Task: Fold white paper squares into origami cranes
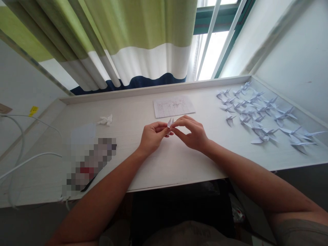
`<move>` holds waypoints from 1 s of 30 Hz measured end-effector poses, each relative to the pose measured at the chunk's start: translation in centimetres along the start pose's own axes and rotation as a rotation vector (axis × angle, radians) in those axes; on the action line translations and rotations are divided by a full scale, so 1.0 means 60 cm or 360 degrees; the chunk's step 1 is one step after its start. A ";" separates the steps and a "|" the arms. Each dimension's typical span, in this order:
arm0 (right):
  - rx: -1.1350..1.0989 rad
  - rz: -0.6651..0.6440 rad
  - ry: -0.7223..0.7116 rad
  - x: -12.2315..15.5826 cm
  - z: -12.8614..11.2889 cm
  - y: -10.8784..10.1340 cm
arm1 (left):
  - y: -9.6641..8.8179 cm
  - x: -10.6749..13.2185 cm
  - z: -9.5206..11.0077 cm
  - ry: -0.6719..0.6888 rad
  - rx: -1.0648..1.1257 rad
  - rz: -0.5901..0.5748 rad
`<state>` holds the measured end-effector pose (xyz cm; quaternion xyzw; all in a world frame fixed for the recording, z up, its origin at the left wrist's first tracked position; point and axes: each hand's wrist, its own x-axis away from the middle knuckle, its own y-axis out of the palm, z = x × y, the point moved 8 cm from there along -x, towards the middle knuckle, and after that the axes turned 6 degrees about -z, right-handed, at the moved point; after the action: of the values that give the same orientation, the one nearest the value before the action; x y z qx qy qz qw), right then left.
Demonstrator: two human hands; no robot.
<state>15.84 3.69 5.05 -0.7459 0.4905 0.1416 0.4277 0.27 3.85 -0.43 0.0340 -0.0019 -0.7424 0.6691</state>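
Observation:
A small folded piece of pale paper (170, 122) is pinched between both my hands above the middle of the white desk (159, 164). My left hand (151, 136) grips its lower left side with curled fingers. My right hand (192, 132) pinches its right side between thumb and fingertips. Only the two pointed tips of the paper show above my fingers.
Several finished paper cranes (258, 114) lie spread over the right of the desk. A printed sheet (173, 106) lies beyond my hands, a crumpled paper scrap (105, 120) to the left. White cables (23, 160) and a blurred-out object (88, 160) sit at the left. Curtains hang behind.

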 end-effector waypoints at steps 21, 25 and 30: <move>0.0289 -0.0004 -0.0168 0.004 -0.004 0.004 | -0.003 0.004 0.001 -0.0019 0.0393 0.0037; 0.0513 0.0003 -0.0207 0.004 -0.003 0.001 | 0.002 0.002 0.002 -0.0057 0.0506 -0.0027; 0.0385 0.0011 -0.0236 0.007 -0.013 0.000 | -0.003 0.002 0.000 -0.0060 0.0459 -0.0005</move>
<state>15.89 2.84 5.25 -0.6747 0.4736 0.1378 0.5491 0.08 3.78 -0.43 0.1159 -0.1211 -0.7361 0.6558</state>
